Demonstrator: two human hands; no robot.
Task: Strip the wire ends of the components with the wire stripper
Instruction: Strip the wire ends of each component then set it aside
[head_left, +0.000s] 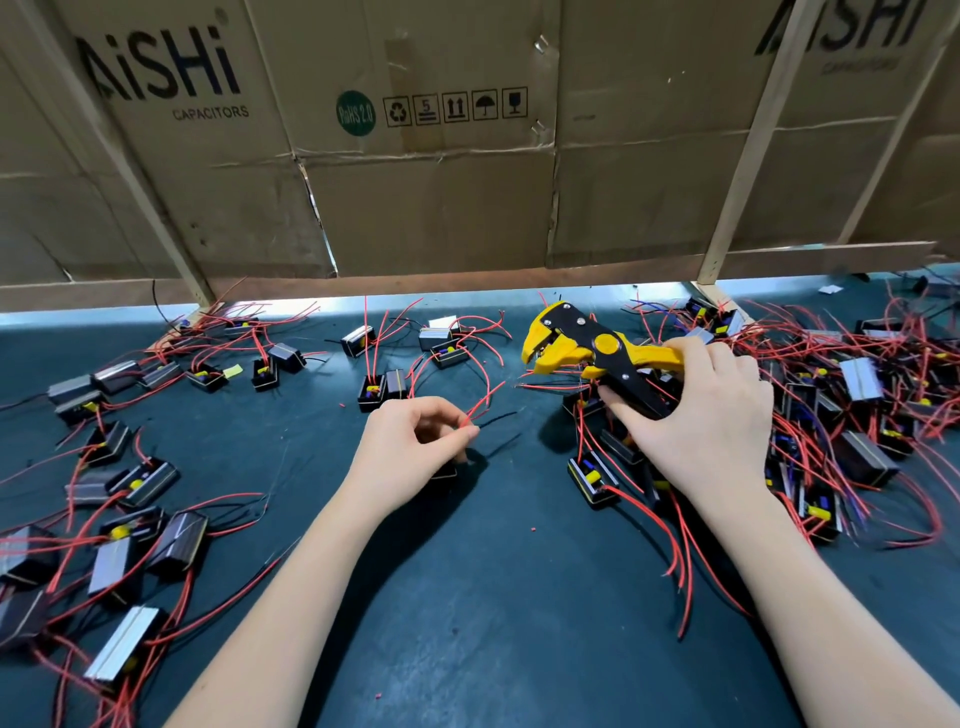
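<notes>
Holding the wire stripper (587, 348) in my right hand (696, 415), I had its yellow-and-black head raised off the mat and pointing toward nine o'clock, fingers wrapped round both handles; how far the handles were squeezed I could not tell. My left hand (415, 441), at about nine o'clock from the tool and well apart from it, pinched a red wire (483, 400) between thumb and fingertips, and under the palm sat a dark component (447, 472), mostly hidden. The wire curved up toward one o'clock, its free end short of the stripper's mouth.

I judged this to be the feeding step: one lead picked out, not yet in the tool. The next move called for bringing the wire tip and the mouth together, seating only the end, then closing the handles.

Components (130, 551) lay scattered over the dark mat (467, 623) at eight to ten o'clock, and a thick tangle of others (862, 415) sat at three o'clock beyond my right hand. Which pile was finished I could not say.
</notes>
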